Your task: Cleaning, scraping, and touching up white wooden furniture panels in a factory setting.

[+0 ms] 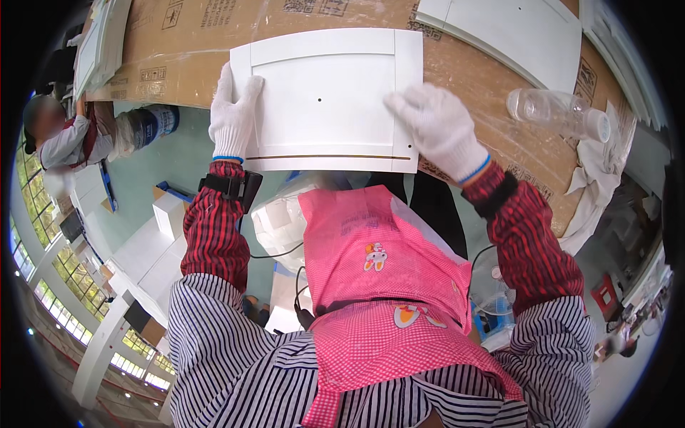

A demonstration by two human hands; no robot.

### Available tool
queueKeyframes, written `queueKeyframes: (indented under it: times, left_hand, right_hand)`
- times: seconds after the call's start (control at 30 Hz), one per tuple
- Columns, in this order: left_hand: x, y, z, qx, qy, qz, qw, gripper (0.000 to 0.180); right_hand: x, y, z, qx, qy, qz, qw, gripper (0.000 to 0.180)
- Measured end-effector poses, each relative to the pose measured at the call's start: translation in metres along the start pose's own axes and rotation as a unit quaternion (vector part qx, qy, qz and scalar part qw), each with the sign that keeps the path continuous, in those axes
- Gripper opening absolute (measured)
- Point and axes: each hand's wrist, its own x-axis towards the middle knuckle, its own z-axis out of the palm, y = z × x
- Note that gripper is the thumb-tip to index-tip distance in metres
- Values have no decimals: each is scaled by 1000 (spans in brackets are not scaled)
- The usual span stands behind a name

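In front of me lies a white framed panel (325, 128), like a drawer front, with a small dark hole near its middle and a brown groove along its near edge. My left hand (234, 110), in a white knit glove, grips its left edge, the thumb on the face and the fingers along the side. Across the right edge rests my gloved right hand (435, 128), its bent fingers on the panel's face; its thumb is hard to make out. The near part of the panel juts past the table's edge toward my pink apron (371, 250).
Brown cardboard (285, 25) under clear film covers the table. A clear plastic bottle (556, 113) lies on its side at the right, near crumpled white wrapping (596, 175). More white panels (510, 36) lie at the far right. A person (71, 135) is at the far left beside a blue bucket (153, 125).
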Motion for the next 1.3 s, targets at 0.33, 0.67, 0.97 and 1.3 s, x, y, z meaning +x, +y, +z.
queueKeyframes:
  times: [0.33,0.67,0.97,1.3]
  left_hand:
    - [-1,10,-1,-40,-20,-7,999,72]
    - [-87,-1,24,-83,-14,-56,995,80]
    - [-176,21,75,-199,-36,-119,972,76]
    - [-105,19,64,-349,-107,-286,886,54]
  right_hand:
    - [33,41,-9,-31,21,39,999,27]
    - [-33,-21,-28,96,38,305,947,29]
    - [16,-6,-11,77,116,331,933,30]
    - [15,-10,1,47,104,304,946,32]
